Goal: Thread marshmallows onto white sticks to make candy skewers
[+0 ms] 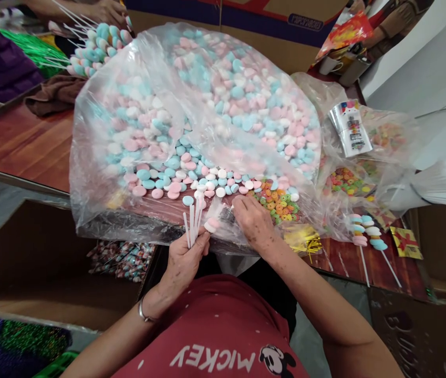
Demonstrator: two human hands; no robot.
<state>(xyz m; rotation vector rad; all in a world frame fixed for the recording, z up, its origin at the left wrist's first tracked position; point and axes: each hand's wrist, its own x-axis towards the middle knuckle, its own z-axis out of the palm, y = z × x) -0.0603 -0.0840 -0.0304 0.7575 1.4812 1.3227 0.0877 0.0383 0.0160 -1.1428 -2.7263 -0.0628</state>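
Sticks [192, 224], thin and white, stood in a small bunch at the near edge of the big clear bag [100, 136], pinched between thumb and fingers of the left hand [183, 260]. One of them carried a pink and white candy [210, 224] at its tip, just beside the bag's opening. The right hand [252, 223] lay to the right of the sticks, fingers curled together and touching the loose pastel candies [191, 184] at the bag's mouth; whether it pinched one could not be told. Ring-shaped sweets [280, 202] in orange and green lay just right of that hand, inside the bag. Two finished candy skewers [366, 236] rested on the wooden table [21, 142], well right of the bag. At the bag's far left corner, another person's hand [106, 10] held more filled skewers.
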